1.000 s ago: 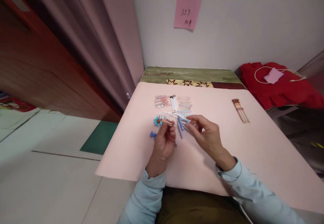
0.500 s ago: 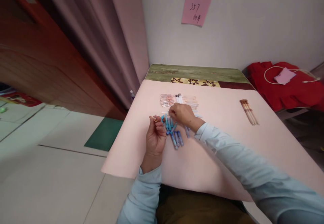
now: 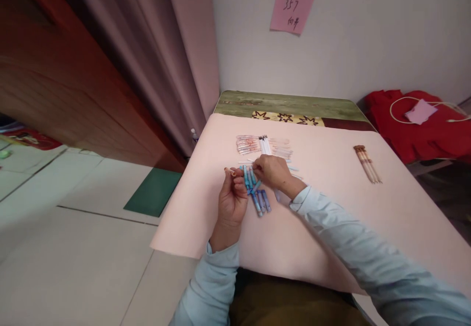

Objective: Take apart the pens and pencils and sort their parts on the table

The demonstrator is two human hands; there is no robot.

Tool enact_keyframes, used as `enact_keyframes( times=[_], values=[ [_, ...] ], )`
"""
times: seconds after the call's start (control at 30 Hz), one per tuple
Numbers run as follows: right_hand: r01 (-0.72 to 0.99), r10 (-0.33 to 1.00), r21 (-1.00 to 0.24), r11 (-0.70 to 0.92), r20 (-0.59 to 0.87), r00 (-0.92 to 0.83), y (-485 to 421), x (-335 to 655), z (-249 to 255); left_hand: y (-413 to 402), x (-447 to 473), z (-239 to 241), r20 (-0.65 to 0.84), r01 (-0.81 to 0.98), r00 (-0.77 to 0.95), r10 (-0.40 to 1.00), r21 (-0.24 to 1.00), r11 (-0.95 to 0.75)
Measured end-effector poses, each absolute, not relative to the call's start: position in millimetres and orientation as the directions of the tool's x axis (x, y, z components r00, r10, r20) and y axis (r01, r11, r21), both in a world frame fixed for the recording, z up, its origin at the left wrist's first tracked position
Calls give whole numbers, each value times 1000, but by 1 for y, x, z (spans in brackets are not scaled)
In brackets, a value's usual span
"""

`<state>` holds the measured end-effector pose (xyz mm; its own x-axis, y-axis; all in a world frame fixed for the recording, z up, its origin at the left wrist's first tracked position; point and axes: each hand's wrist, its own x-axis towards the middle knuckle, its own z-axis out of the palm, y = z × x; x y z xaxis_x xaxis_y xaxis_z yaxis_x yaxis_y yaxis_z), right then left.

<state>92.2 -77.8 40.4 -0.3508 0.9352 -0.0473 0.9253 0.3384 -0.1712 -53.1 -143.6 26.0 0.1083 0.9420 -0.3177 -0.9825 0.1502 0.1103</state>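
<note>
My left hand [image 3: 232, 199] is closed on a short tan pen barrel [image 3: 230, 172], its end ring orange-brown, raised at the left of the pen parts. My right hand [image 3: 274, 171] is closed in a pinch above the middle of the parts; whatever its fingertips hold is too small to make out. Beside those fingertips lies a thin white stick [image 3: 244, 162]. Below and between the hands are several blue pen barrels [image 3: 247, 177], with several purple-blue ones [image 3: 264, 201] nearer me. Beyond the right hand lie white sticks with black tips [image 3: 264, 145].
Clear pinkish pens or tubes [image 3: 247, 145] lie in a row at the back, with paler ones [image 3: 282, 148] to their right. Several brown-topped pens [image 3: 367, 165] lie at the right on the pink table cover [image 3: 324, 208]. A red cloth [image 3: 390, 129] with a white cable is past the table's right edge.
The whole view has shifted slightly, so the table and hands appear a little further right. Both hands keep nearly the same pose, the left still holding the tan pen barrel.
</note>
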Motion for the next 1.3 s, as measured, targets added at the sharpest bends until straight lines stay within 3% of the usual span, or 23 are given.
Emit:
enact_keyframes(
  times=[0.17,0.27,0.37,0.47,0.73,1.03,1.3],
  values=[
    [923,953,-241,301,42,-300,-85,103,40,-145,-51,28,-344,-974,93,934,166,157],
    [832,970,-499,242,147,-194,-99,123,46,-149,-40,32,-409,-948,86,908,248,201],
    [561,983,-810,172,175,-50,-119,147,58,-153,-21,42,-473,-918,127,872,277,283],
    [299,992,-948,108,120,22,-138,166,75,-155,-1,57,-526,-906,198,827,225,360],
    [68,990,-993,92,98,102,-169,184,114,-154,32,90,-618,-896,327,715,38,442],
    [335,911,-860,386,412,9,-171,193,114,-164,65,85,-569,-879,342,748,88,468],
    [251,946,-923,293,318,64,-173,204,102,-170,85,90,-534,-851,391,749,99,515]
  ],
)
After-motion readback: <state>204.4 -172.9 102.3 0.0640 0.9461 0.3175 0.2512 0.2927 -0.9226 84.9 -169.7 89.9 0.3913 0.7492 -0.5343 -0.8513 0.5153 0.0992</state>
